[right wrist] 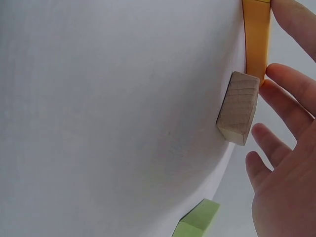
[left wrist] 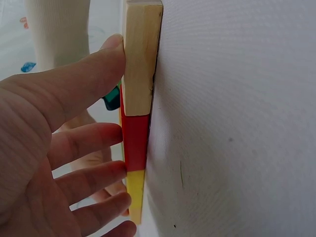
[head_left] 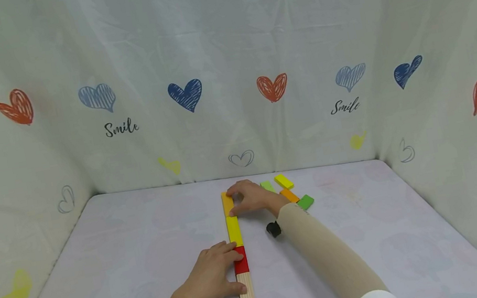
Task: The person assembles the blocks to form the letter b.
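Spread left hand [head_left: 210,276] meets the red block [head_left: 243,266] from left, spread right hand [head_left: 253,196] the orange block [head_left: 227,206] from right, perhaps steadying their row [head_left: 234,232].

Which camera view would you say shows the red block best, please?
The left wrist view: the red block appears large there, its side face showing between a plain wooden block and a yellow block. The head view shows it smaller, partly covered by the left hand; the right wrist view does not show it.
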`<action>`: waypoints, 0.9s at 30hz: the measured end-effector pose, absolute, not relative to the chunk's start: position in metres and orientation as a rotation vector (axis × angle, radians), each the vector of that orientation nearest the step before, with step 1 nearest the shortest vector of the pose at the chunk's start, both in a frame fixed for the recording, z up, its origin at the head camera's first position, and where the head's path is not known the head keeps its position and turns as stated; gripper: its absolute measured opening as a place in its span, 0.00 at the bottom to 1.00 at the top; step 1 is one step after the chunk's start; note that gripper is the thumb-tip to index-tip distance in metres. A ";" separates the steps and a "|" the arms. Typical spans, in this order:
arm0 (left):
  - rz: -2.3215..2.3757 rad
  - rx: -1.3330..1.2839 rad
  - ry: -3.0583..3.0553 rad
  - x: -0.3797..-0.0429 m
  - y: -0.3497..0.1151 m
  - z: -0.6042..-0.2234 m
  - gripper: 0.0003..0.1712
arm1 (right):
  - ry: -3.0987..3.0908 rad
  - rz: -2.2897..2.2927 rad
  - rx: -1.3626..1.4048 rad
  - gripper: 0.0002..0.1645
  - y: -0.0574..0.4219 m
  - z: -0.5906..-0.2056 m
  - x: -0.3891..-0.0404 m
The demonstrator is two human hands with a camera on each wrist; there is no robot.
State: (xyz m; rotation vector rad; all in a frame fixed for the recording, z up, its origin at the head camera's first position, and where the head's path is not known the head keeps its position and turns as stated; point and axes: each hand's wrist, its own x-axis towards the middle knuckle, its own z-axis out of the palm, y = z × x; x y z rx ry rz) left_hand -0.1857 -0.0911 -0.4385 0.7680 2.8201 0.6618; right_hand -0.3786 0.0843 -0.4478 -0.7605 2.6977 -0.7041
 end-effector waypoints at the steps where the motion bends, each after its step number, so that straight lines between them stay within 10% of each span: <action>1: 0.661 0.770 2.821 -0.186 -0.091 -0.438 0.34 | 2.698 -0.704 -0.759 0.36 0.084 -0.448 -0.378; 27: 0.623 0.704 2.816 -0.187 -0.087 -0.438 0.34 | 2.704 -0.737 -0.690 0.37 0.088 -0.446 -0.370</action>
